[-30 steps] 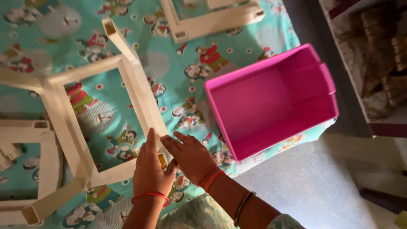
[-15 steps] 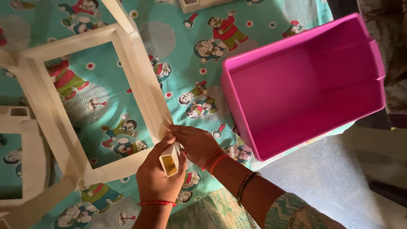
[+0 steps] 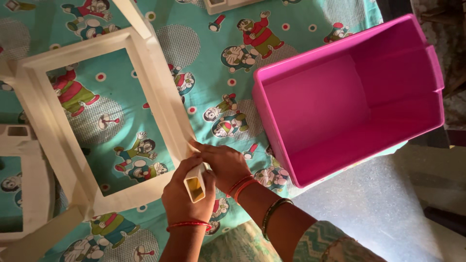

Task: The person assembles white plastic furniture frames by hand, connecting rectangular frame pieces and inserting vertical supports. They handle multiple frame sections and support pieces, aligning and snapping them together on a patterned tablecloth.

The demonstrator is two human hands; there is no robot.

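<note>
Cartoon-print teal cloth (image 3: pixel 291 19) beneath, both hands clamped on hollow white tube (image 3: pixel 195 183) at near corner of white frame (image 3: pixel 160 102): left hand (image 3: pixel 187 196), right hand (image 3: pixel 225 165); likely to jam or slip if tilted.

Red thread bracelets, dark bangles

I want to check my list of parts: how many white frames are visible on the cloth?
4, possibly more outside the picture. One large white frame at the hands, another at the left edge, a third cut by the top edge, a small piece top left.
</note>
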